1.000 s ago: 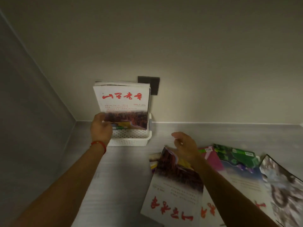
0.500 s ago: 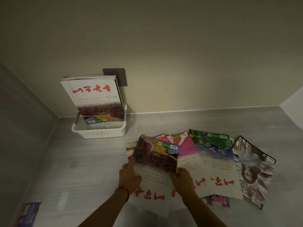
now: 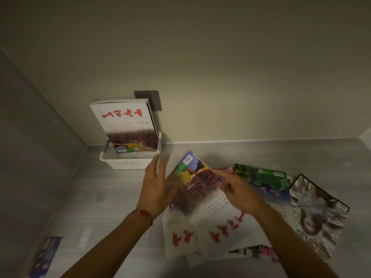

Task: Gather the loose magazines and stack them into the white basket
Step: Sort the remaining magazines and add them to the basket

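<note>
— Grey floor: which step?
— Pickup. Right hand [image 3: 240, 194] grips a magazine [image 3: 197, 189] mid-frame; left hand [image 3: 155, 192] flat against it.
— Next?
— Probably carry to the basket [image 3: 128, 162], upper left.

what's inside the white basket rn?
The white basket holds upright magazines leaning toward the wall; the front cover is white with red characters. More edges show behind it, count unclear. The basket's bottom is hidden.

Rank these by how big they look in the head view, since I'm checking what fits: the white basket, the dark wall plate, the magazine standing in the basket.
1. Magazine standing in the basket, largest.
2. White basket, smaller, though the magazine hides part of it.
3. Dark wall plate, smallest, also partly hidden.
</note>
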